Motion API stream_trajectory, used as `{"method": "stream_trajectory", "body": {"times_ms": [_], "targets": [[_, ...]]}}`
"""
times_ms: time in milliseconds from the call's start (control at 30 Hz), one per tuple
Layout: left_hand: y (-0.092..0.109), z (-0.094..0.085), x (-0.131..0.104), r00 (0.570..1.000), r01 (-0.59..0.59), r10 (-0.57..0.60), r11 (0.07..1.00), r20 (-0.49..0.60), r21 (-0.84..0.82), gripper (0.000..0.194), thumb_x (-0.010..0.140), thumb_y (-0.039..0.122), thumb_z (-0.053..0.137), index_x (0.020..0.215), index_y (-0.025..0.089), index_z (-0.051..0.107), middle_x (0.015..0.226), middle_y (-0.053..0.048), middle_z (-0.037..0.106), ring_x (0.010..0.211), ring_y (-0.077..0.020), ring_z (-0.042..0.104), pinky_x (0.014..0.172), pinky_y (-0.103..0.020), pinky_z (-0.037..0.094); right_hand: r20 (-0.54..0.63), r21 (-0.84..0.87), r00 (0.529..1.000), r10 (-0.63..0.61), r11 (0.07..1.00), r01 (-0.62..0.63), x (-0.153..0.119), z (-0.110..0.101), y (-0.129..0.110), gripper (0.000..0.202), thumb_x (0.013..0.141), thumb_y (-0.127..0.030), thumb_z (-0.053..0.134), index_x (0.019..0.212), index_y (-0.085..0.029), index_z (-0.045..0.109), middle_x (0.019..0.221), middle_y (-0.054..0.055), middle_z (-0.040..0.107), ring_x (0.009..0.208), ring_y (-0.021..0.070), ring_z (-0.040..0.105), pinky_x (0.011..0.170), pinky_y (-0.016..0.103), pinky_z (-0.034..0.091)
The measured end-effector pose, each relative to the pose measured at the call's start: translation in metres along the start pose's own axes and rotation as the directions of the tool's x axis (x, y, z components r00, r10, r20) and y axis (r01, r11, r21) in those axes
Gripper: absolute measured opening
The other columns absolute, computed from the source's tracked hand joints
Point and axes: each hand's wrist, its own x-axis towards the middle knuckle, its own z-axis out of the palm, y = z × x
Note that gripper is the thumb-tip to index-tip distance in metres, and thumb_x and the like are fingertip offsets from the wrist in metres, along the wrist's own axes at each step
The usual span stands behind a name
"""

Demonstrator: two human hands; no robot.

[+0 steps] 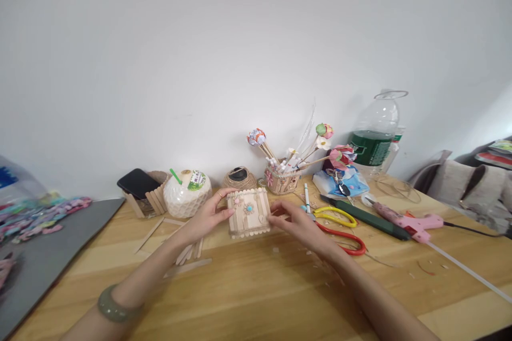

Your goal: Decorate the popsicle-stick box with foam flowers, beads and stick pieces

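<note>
A small panel or box of wooden craft sticks is held up above the table, its decorated side toward me. It has twine trim, a small pink flower and a blue bead at the centre of a twine flower. My left hand grips its left edge, thumb in front and fingers behind. At the right edge, my right hand closes thumb and fingers on the side. Loose craft sticks lie below my left hand. Red-handled scissors and yellow-handled pliers rest right of my right hand.
Along the wall stand a stick holder with a phone, a coconut, a twine roll, a basket of paper flowers and a large bottle. A green cutter and pink glue gun lie right.
</note>
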Motion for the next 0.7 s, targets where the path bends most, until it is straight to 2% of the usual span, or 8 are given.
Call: {"method": "stream_trajectory", "body": {"times_ms": [67, 133, 267, 333, 433, 533, 600, 700], "targets": [[-0.002, 0.0, 0.0, 0.998, -0.055, 0.055, 0.998, 0.014, -0.011, 0.04, 0.082, 0.032, 0.055, 0.12, 0.023, 0.044, 0.125, -0.007, 0.049, 0.119, -0.0246, 0.044, 0.1, -0.038, 0.036, 0.003, -0.001, 1.0, -0.002, 1.0, 0.002, -0.002, 0.002, 0.001, 0.035, 0.074, -0.039, 0.064, 0.1, -0.018, 0.051, 0.1, 0.006, 0.061, 0.087, 0.0192, 0.061, 0.068, 0.029, 0.05], [-0.003, 0.0, 0.001, 0.993, -0.114, 0.114, 0.993, 0.022, -0.007, 0.039, 0.082, 0.033, 0.056, 0.119, 0.023, 0.045, 0.124, -0.008, 0.048, 0.121, -0.0253, 0.041, 0.101, -0.038, 0.035, -0.017, -0.03, 1.0, -0.004, 1.0, 0.003, -0.003, 0.004, 0.003, 0.059, 0.064, -0.037, 0.073, 0.112, -0.019, 0.043, 0.109, 0.009, 0.054, 0.092, 0.0209, 0.058, 0.072, 0.032, 0.05], [-0.004, 0.0, 0.001, 0.99, -0.142, 0.141, 0.989, 0.029, 0.033, 0.037, 0.08, 0.033, 0.059, 0.115, 0.024, 0.052, 0.133, -0.009, 0.037, 0.131, -0.027, 0.026, 0.104, -0.039, 0.032, -0.036, -0.118, 0.999, -0.006, 0.993, 0.002, -0.004, 0.006, 0.006, 0.097, 0.057, -0.032, 0.078, 0.134, -0.021, 0.02, 0.109, 0.009, 0.051, 0.09, 0.022, 0.057, 0.077, 0.037, 0.047], [-0.006, 0.002, 0.001, 0.991, -0.125, 0.124, 0.992, 0.04, 0.028, 0.043, 0.081, 0.033, 0.058, 0.122, 0.027, 0.049, 0.141, -0.007, 0.029, 0.135, -0.0266, 0.018, 0.106, -0.039, 0.03, -0.031, -0.156, 0.999, -0.019, 0.988, 0.014, -0.004, 0.005, 0.006, 0.1, 0.056, -0.028, 0.077, 0.136, -0.025, 0.017, 0.116, 0.009, 0.047, 0.09, 0.0211, 0.056, 0.077, 0.036, 0.047], [-0.014, 0.006, 0.001, 0.997, -0.054, 0.061, 0.992, 0.056, -0.114, 0.07, 0.078, 0.032, 0.062, 0.137, 0.032, 0.026, 0.15, -0.005, 0.016, 0.137, -0.026, 0.017, 0.107, -0.04, 0.029, -0.038, -0.203, 0.999, -0.025, 0.979, 0.017, -0.004, 0.005, 0.004, 0.099, 0.056, -0.024, 0.075, 0.137, -0.027, 0.019, 0.128, 0.011, 0.04, 0.095, 0.0221, 0.055, 0.077, 0.036, 0.047], [-0.028, 0.011, 0.005, 0.999, 0.022, -0.012, 0.965, 0.042, -0.262, 0.099, 0.067, 0.035, 0.073, 0.142, 0.026, 0.01, 0.147, -0.014, 0.024, 0.132, -0.0294, 0.029, 0.106, -0.044, 0.03, -0.046, -0.23, 0.999, 0.004, 0.973, -0.015, -0.004, 0.006, 0.002, 0.098, 0.057, -0.021, 0.073, 0.139, -0.025, 0.018, 0.129, 0.013, 0.041, 0.099, 0.0244, 0.055, 0.077, 0.036, 0.047], [-0.036, 0.015, 0.008, 0.999, 0.032, -0.028, 0.962, 0.019, -0.271, 0.105, 0.061, 0.038, 0.076, 0.141, 0.021, 0.01, 0.144, -0.019, 0.03, 0.13, -0.0311, 0.033, 0.106, -0.046, 0.03, -0.045, -0.234, 0.998, 0.04, 0.971, -0.05, -0.004, 0.007, 0.001, 0.098, 0.06, -0.02, 0.071, 0.14, -0.022, 0.015, 0.127, 0.014, 0.045, 0.101, 0.0255, 0.056, 0.079, 0.037, 0.046], [-0.04, 0.019, 0.008, 0.999, 0.036, -0.036, 0.973, 0.001, -0.227, 0.104, 0.059, 0.036, 0.077, 0.139, 0.018, 0.012, 0.144, -0.021, 0.028, 0.129, -0.0305, 0.034, 0.106, -0.044, 0.029, -0.032, -0.227, 0.994, 0.109, 0.967, -0.113, -0.006, 0.009, 0.0, 0.101, 0.063, -0.021, 0.069, 0.142, -0.018, 0.007, 0.118, 0.015, 0.055, 0.102, 0.0275, 0.057, 0.083, 0.04, 0.045]]}}
